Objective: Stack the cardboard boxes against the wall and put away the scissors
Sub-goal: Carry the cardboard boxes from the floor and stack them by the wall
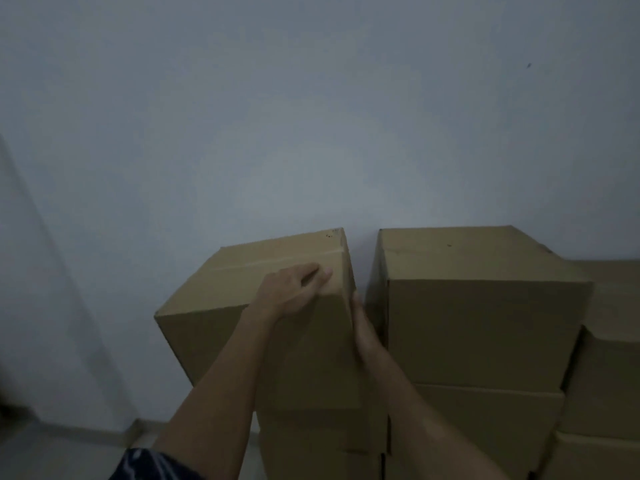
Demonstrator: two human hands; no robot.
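Dimness blurs detail; my left hand (294,289) lies flat atop the tilted box (242,306), right hand (363,327) pressing its side, fingers hidden.

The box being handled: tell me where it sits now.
The skewed cardboard box tops the left stack against the wall, just left of the neighbouring stack's top box, with both hands on it.

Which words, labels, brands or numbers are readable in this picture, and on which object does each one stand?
None can be read.
Top box under the left hand: small dark specks near its far corner, too small and blurred to read.
Neighbouring box: plain cardboard, no print visible.
Wall: bare, no sign.
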